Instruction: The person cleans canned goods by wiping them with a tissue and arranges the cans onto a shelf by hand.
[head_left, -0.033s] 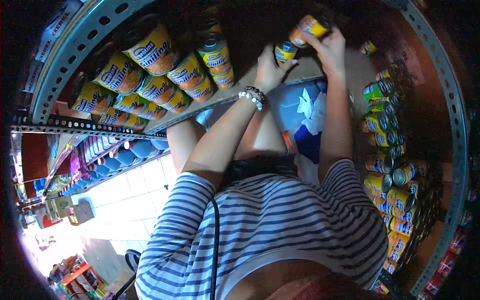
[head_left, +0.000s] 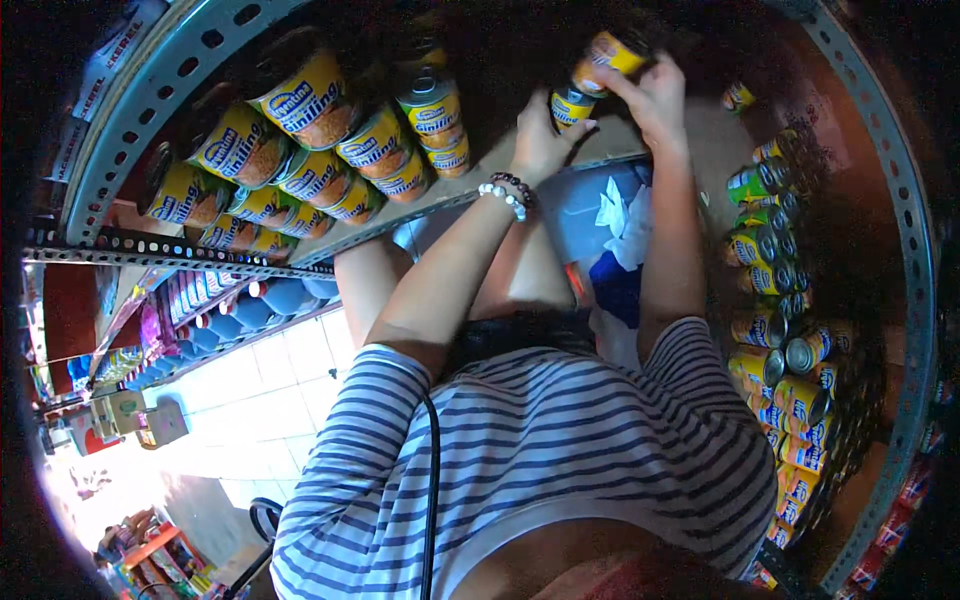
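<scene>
My left hand [head_left: 541, 140] is closed round the side of a small yellow-labelled food can [head_left: 570, 110] standing on the shelf board. In my right hand [head_left: 655, 100] is another yellow food can [head_left: 610, 58], tilted, its lower end close against the top of the first; I cannot tell if they touch. Left of my hands, several stacks of similar cans [head_left: 378, 145] fill the shelf. The two nearest stacked cans [head_left: 432, 110] stand a short way from my left hand.
Perforated metal uprights [head_left: 905, 220] frame the shelf on both sides. More cans [head_left: 765, 245] are piled along the right. Below the board edge lie a grey plastic bin [head_left: 575, 205] and white crumpled plastic [head_left: 622, 225]. Blue-capped bottles [head_left: 235, 320] line a lower shelf at left.
My right hand and its can have shifted slightly left. My left hand stays on the lower can.
</scene>
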